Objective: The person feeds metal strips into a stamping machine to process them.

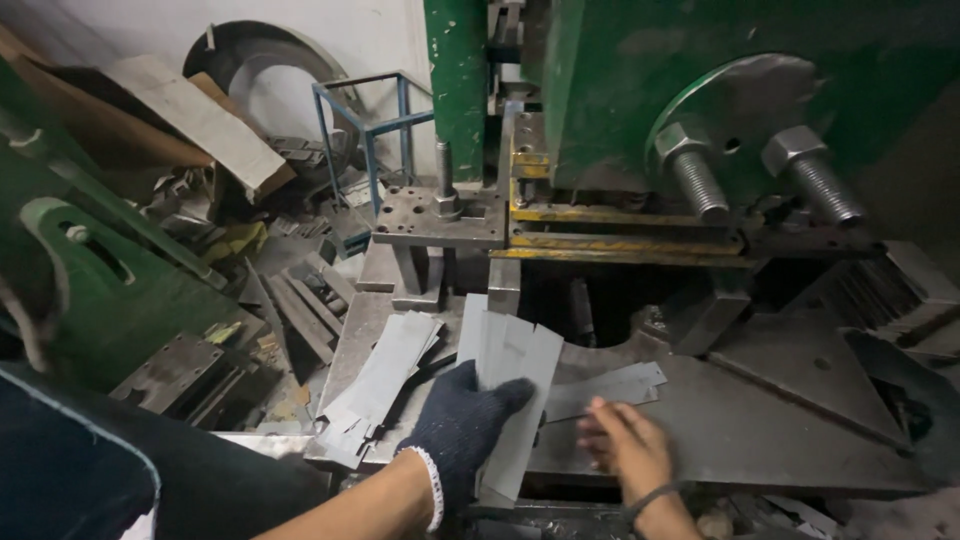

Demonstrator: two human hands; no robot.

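Observation:
My left hand (458, 430), in a dark knit glove with a white cuff, grips a stack of flat grey metal strips (512, 370) that leans upright on the steel work table (760, 440). My bare right hand (628, 450) hovers just right of that stack, fingers loosely curled, slightly blurred, holding nothing. A few more strips (605, 388) lie flat just beyond its fingertips. Another pile of strips (378, 385) lies fanned out to the left of my gloved hand.
A green press machine (640, 100) with two large bolts (750, 180) rises behind the table. A small steel die block with a post (442, 210) stands at its left. Scrap metal, cardboard and a blue frame (365, 130) clutter the left side.

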